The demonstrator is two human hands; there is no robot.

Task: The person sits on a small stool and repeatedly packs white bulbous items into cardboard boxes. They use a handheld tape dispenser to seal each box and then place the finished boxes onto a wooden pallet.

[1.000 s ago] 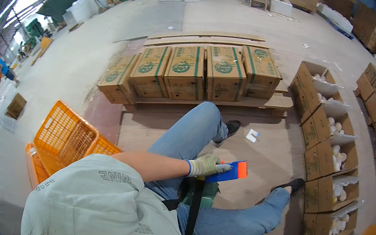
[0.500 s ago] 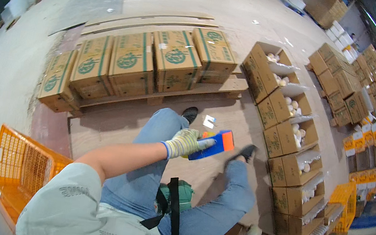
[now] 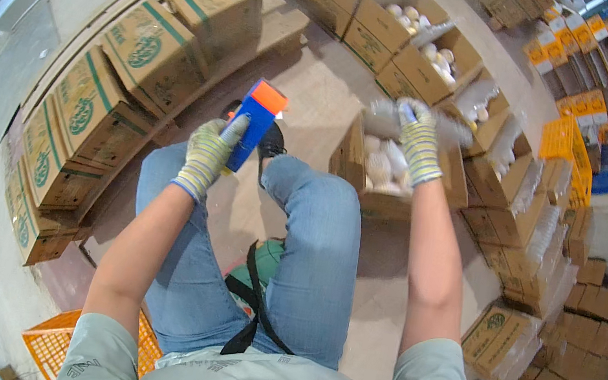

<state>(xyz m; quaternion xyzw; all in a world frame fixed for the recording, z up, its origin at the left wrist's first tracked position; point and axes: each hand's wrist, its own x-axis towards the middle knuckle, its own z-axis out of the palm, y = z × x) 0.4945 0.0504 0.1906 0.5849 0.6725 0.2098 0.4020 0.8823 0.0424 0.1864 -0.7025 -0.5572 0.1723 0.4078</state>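
Observation:
My left hand (image 3: 208, 152), in a striped knit glove, is closed around a blue tape dispenser (image 3: 252, 132) with an orange end, held above my left leg. To the right of my knees is an open cardboard carton (image 3: 452, 175) with pale round items (image 3: 380, 169) inside, some in white netting. My right hand (image 3: 420, 143), gloved alike, is closed at this carton's far edge, where clear plastic liner (image 3: 449, 129) stands up blurred on both sides of it. The fingertips are partly hidden, and I cannot tell how much of the cardboard they grip.
Taped cartons (image 3: 140, 45) stand in a row on a wooden pallet (image 3: 269, 32) at the left. Several open filled cartons (image 3: 418, 73) curve along the right. An orange crate (image 3: 54, 337) is by my left side, another orange crate (image 3: 564, 152) far right. A green-topped seat (image 3: 261, 263) shows between my legs.
I have turned to the right. My right hand and the open carton have come from beside my right leg to in front of me. The tape dispenser remains in my left hand, now tilted more upright.

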